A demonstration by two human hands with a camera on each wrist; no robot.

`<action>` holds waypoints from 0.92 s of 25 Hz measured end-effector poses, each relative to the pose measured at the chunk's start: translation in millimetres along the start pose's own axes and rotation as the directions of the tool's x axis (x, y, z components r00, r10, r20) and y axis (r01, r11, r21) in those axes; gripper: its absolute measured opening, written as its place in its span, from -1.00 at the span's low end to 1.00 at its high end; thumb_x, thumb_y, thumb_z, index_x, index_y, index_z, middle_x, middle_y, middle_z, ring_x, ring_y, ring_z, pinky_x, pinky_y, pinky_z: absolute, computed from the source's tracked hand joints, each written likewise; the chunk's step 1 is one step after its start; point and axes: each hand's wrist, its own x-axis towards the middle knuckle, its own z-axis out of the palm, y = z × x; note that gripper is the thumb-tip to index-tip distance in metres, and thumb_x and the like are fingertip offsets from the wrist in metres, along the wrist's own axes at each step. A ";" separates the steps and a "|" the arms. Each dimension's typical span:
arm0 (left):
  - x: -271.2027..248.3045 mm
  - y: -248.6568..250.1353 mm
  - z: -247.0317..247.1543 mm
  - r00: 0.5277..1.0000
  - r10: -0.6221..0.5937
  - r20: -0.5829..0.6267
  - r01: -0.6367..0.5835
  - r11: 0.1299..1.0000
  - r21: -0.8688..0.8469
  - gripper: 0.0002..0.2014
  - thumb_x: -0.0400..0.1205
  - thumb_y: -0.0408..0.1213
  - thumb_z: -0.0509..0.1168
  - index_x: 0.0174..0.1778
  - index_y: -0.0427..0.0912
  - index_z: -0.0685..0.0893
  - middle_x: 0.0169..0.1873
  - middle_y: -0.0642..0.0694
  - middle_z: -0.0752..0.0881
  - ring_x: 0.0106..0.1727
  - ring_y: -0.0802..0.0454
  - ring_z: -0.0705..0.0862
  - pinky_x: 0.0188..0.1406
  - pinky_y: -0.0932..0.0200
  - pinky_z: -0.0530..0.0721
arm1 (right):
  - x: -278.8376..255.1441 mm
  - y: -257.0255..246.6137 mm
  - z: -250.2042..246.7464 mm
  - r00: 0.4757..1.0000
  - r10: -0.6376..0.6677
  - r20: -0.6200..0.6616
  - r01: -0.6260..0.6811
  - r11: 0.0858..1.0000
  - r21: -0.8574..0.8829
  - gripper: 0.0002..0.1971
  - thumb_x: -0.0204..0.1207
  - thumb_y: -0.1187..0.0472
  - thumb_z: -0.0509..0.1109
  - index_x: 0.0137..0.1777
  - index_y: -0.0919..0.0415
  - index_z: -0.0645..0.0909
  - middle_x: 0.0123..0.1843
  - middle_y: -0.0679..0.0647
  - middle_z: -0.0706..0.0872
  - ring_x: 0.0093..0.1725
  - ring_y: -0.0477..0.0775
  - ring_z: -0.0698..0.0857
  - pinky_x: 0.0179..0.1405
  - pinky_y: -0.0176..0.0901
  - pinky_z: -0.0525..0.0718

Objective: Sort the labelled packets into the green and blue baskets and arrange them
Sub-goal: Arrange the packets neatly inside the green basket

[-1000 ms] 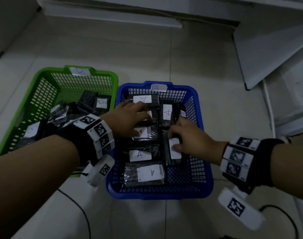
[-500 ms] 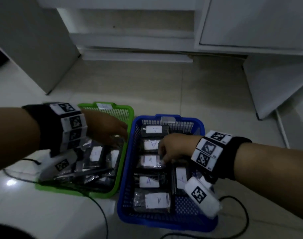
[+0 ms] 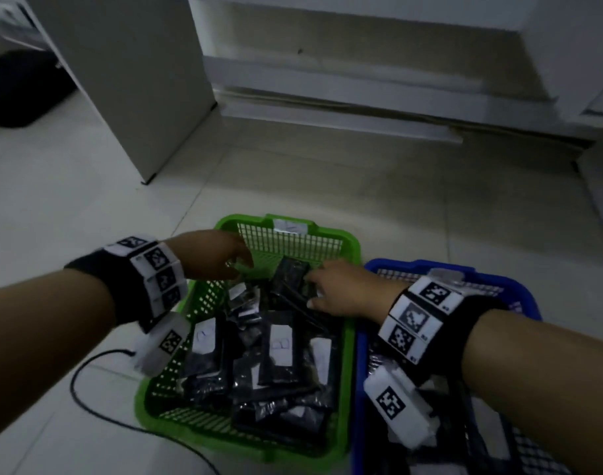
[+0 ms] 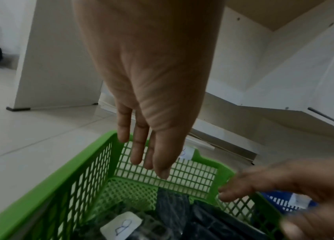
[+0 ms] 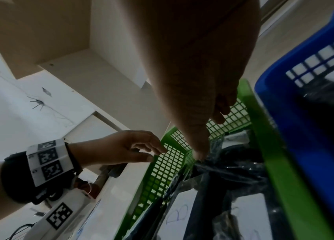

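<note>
Green basket (image 3: 349,337) at lower centre of the head view, on pale floor tiles (image 3: 70,207), heaped with dark packets (image 3: 279,358) bearing white labels, several marked "B". Blue basket (image 3: 526,296) touching its right side, at lower right, mostly hidden under the right forearm. Left hand (image 3: 212,255) above the green basket's far left corner, holding nothing; fingers (image 4: 139,146) straight and close together in the left wrist view, pointing down at the mesh wall. Right hand (image 3: 341,293) reaching across into the green basket, fingers extended and slightly spread, tips on a tilted dark packet (image 3: 290,277) near the far end; actual pinch impossible to tell. Black cable (image 3: 87,389) trailing at lower left.
</note>
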 end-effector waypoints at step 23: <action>19.1 -46.4 31.1 0.993 0.117 -0.021 -0.115 0.890 -0.441 -0.59 0.29 0.02 0.59 0.02 0.09 0.68 -0.19 0.21 0.70 -0.20 0.30 0.63 -0.23 0.39 0.52 | 89.5 -27.9 28.5 0.866 0.327 -0.378 0.172 0.516 0.839 -0.60 0.47 0.53 0.28 0.04 0.06 0.78 0.14 0.04 0.66 0.09 0.05 0.66 0.19 -0.47 0.58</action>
